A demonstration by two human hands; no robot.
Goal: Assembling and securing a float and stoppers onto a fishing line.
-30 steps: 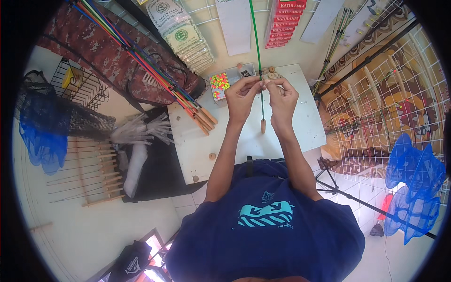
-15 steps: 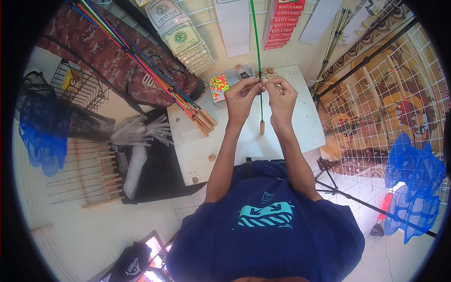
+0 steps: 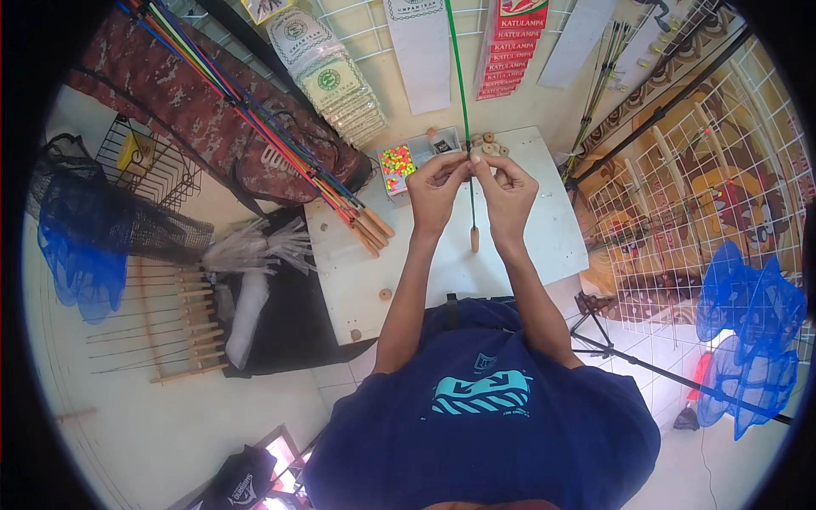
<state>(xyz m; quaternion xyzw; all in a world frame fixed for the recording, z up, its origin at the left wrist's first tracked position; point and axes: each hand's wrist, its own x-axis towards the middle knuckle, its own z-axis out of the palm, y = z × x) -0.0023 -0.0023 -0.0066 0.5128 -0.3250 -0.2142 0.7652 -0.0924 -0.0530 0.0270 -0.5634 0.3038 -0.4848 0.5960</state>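
Observation:
A thin green fishing rod [image 3: 461, 88] runs from the top edge down between my hands, over a white table [image 3: 544, 228]. Its wooden handle [image 3: 474, 240] points toward me. My left hand [image 3: 433, 194] is closed, thumb and forefinger pinching at the dark lower part of the rod. Right beside it, my right hand [image 3: 508, 194] is closed too, its thumb and forefinger pressed together against the rod, touching the left fingertips. Whatever small thing may lie between the right fingertips is hidden.
A box of bright beads [image 3: 397, 168] and several cork rings [image 3: 493, 146] sit behind my hands. More rods [image 3: 365, 229] with wooden handles lean at the left, by a camouflage bag [image 3: 280, 161]. Packets hang on the back grid. Blue nets [image 3: 748, 297] hang at the right.
The whole view has tilted slightly, so the table and hands sit a little lower. Both hands keep their pinch at the rod, with small shifts of the fingers.

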